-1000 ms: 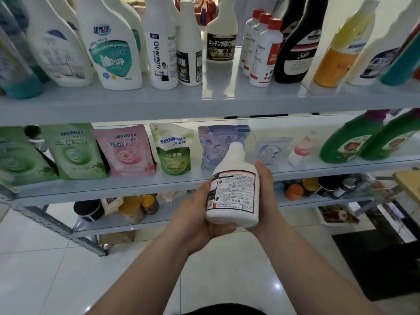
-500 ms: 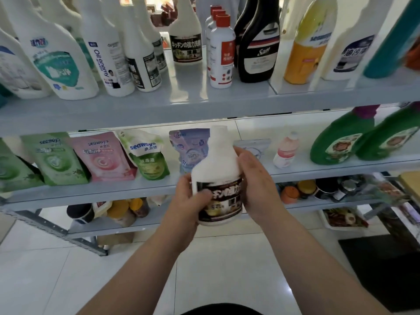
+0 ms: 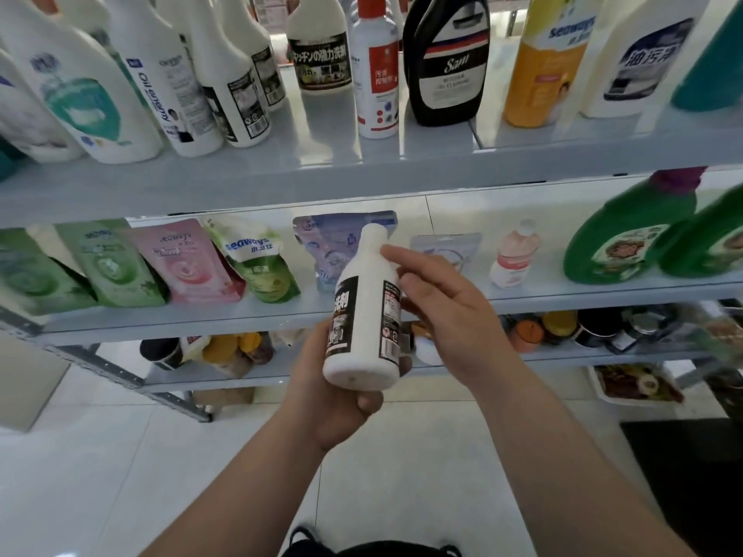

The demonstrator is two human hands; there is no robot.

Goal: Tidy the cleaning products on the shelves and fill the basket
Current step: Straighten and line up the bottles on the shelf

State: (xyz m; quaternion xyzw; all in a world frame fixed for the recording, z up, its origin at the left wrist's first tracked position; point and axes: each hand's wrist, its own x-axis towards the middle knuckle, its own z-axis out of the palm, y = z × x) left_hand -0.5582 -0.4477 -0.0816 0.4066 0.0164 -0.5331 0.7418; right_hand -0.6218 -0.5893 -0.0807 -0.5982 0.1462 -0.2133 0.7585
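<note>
A white bottle with a black label (image 3: 364, 315) is held upright, slightly tilted, in front of the middle shelf. My left hand (image 3: 337, 400) grips it from below and behind, around its base. My right hand (image 3: 442, 315) rests against the bottle's right side with the fingers spread and loose. A matching white bottle with a black label (image 3: 319, 50) stands on the top shelf (image 3: 362, 170). No basket is in view.
The top shelf carries several spray bottles, a red-capped bottle (image 3: 376, 70), a black bottle (image 3: 446, 62) and a yellow one (image 3: 542, 66). The middle shelf (image 3: 563, 299) holds refill pouches (image 3: 185, 263) and green bottles (image 3: 627, 239). Jars sit on the lowest shelf. A white tiled floor lies below.
The bottle has been turned in my hands, from back label to front label to its side. My right hand has loosened from a full grip. The view moved closer to the shelves.
</note>
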